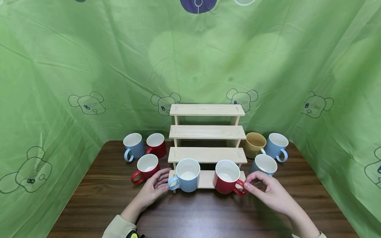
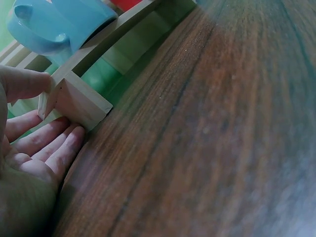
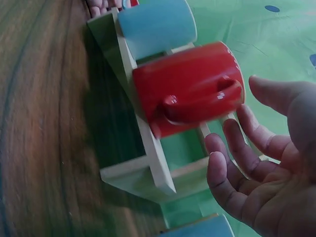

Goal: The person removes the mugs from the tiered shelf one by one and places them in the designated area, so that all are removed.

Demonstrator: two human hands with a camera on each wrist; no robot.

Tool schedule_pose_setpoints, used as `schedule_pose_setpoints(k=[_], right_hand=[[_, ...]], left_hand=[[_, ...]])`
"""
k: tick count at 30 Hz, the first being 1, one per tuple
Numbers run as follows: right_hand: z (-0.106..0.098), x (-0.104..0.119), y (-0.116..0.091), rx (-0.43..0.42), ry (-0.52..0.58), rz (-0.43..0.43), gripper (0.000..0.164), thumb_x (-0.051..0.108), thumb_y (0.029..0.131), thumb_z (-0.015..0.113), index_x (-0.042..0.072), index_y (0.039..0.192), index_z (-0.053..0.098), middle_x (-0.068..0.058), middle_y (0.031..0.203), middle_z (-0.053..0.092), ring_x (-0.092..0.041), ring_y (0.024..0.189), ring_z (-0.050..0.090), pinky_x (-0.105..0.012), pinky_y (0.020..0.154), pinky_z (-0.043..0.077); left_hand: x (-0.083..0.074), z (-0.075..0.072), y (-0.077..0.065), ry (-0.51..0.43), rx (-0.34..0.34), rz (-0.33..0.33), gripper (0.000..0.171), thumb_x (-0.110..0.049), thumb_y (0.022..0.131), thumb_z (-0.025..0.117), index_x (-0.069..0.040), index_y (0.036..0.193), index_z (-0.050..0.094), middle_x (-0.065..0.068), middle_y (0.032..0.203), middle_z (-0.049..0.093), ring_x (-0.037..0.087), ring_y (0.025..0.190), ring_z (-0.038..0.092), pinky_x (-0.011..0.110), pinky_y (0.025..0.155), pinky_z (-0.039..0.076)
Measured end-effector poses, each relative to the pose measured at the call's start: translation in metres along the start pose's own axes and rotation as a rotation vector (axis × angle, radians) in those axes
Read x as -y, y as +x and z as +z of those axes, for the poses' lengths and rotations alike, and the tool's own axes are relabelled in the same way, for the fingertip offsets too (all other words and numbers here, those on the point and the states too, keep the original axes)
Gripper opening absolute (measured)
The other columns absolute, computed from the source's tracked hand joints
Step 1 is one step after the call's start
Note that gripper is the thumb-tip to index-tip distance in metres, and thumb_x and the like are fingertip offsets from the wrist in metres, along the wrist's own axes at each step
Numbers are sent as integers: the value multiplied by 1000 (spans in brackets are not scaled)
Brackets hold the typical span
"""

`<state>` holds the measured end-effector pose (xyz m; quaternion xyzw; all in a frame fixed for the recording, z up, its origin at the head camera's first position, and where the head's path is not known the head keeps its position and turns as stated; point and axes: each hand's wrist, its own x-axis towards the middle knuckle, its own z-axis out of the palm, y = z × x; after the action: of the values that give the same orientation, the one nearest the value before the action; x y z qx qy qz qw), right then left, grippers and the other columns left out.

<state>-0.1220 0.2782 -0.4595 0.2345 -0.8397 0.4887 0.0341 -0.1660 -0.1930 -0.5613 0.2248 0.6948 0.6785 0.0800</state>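
On the lowest step of a wooden tiered rack (image 1: 206, 154) stand a light blue mug (image 1: 188, 177) at left and a red mug (image 1: 225, 183) at right, both upright. The blue mug's handle points left, the red one's to the right. My left hand (image 1: 157, 185) is at the left end of that step, its fingers fairly straight beside the end panel (image 2: 81, 101) and its thumb at the board's corner. Beside the red mug's handle (image 3: 202, 106) is my right hand (image 3: 261, 158), thumb and fingers spread apart with no mug between them.
Left of the rack stand a blue mug (image 1: 134, 147) and two red mugs, one red mug (image 1: 148, 168) in front. At right are a yellow mug (image 1: 254, 147), a blue mug (image 1: 275, 147) and another blue mug (image 1: 265, 165) near my right hand. Green cloth (image 1: 119, 66) surrounds the brown table (image 1: 190, 218).
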Motion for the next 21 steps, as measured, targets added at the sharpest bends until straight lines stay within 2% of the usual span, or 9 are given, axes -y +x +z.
schedule_pose_setpoints(k=[4,8,11,21], right_hand=[[7,-2,1,46,42,-28,13,3,105,72,16,107,73,-1,96,74,-14,88,69,-27,75,58],[12,-9,6,143,130,-103,20,-3,109,60,12,106,72,-8,99,72,-18,88,67,-29,76,59],[13,-14,8,205,207,-128,25,-7,111,51,8,108,71,-11,102,71,-20,91,67,-29,79,60],[17,-20,8,254,344,-80,26,-6,114,42,-3,112,68,-27,107,70,-24,100,74,-31,91,63]], left_hand=[[0,0,0,-1,2,8,66,2,102,69,8,161,39,38,155,51,11,135,64,24,111,52],[0,-1,0,7,7,22,66,2,103,68,8,161,38,38,155,52,12,135,64,24,111,52],[0,-1,1,10,11,26,66,2,103,68,9,161,38,38,155,52,12,135,64,24,111,52],[1,-1,0,9,6,4,66,2,103,69,8,161,38,37,155,52,11,134,64,24,111,53]])
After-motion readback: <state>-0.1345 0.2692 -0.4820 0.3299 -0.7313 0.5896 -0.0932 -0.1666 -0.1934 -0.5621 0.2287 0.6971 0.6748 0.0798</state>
